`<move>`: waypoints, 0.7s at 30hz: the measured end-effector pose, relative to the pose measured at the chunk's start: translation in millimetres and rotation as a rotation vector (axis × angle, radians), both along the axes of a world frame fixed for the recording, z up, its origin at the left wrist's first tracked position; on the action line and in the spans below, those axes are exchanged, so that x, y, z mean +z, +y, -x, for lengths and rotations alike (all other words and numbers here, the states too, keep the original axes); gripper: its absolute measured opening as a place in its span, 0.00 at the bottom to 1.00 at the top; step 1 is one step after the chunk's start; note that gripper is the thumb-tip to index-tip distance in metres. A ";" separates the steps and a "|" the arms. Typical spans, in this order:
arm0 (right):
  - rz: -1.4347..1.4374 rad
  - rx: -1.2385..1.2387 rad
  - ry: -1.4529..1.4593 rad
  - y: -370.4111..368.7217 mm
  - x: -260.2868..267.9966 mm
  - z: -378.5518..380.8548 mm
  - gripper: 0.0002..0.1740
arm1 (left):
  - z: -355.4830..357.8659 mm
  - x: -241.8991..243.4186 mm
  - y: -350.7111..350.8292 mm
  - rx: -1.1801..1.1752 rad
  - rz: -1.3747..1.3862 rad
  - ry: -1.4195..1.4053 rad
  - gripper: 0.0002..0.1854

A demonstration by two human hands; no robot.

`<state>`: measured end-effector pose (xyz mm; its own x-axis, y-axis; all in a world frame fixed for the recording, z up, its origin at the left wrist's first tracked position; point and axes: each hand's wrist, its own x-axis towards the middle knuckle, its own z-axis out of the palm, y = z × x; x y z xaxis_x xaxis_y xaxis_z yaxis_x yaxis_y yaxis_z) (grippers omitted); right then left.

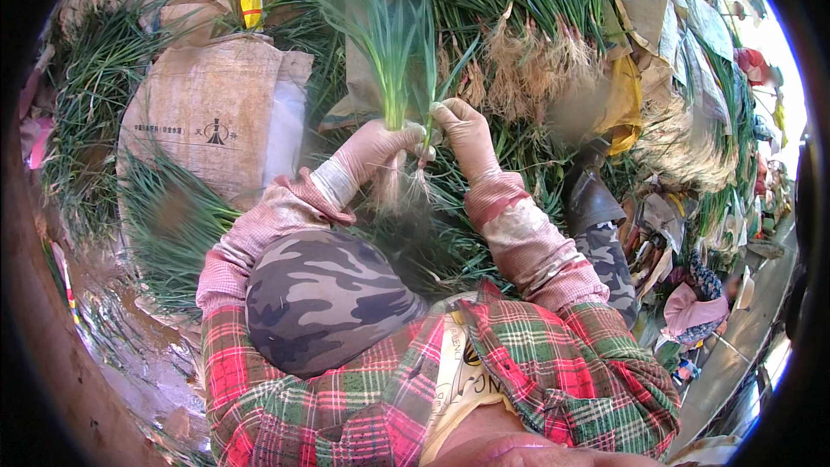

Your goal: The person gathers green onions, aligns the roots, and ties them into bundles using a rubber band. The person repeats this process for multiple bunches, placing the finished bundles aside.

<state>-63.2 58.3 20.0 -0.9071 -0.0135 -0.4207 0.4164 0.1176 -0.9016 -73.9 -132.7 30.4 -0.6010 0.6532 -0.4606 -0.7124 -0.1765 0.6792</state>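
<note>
My left hand (379, 149), in a pale thin glove, is closed around a small bunch of green onions (393, 87) held upright, its stringy roots hanging below the fist. My right hand (463, 133), gloved alike, pinches a single green onion stalk (428, 104) between thumb and fingertips, just right of the bunch. The root end of that stalk lies by my left thumb. Loose green onions (428, 240) lie beneath both hands. Behind my right hand is a large heap of green onions with pale, tangled roots (532, 71).
At the left lie a woven sack (201, 104) bearing print and a pile of green leaves (172, 227). Wet ground (142, 363) shows at lower left. A yellow bag (624, 104) and a dark boot (593, 198) are at right. Another person (697, 311) sits further right.
</note>
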 end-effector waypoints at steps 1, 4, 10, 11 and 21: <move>-0.223 0.049 0.107 -3.3 1.6 -1.2 0.11 | -1.2 -4.8 1.4 0.006 0.050 0.037 0.12; -0.237 -0.042 0.166 -12.6 0.2 -6.5 0.12 | -5.4 -8.7 6.9 0.002 0.208 0.112 0.12; -0.031 -0.380 0.120 -7.1 -10.4 -1.7 0.08 | 2.6 -6.2 16.7 0.075 0.093 0.191 0.11; 0.081 -0.519 -0.004 5.4 -10.4 6.6 0.09 | 1.3 -7.7 16.2 0.092 0.046 0.177 0.12; 0.165 0.247 -0.108 7.6 21.2 -5.0 0.21 | -7.3 -3.8 3.1 0.225 -0.055 0.025 0.14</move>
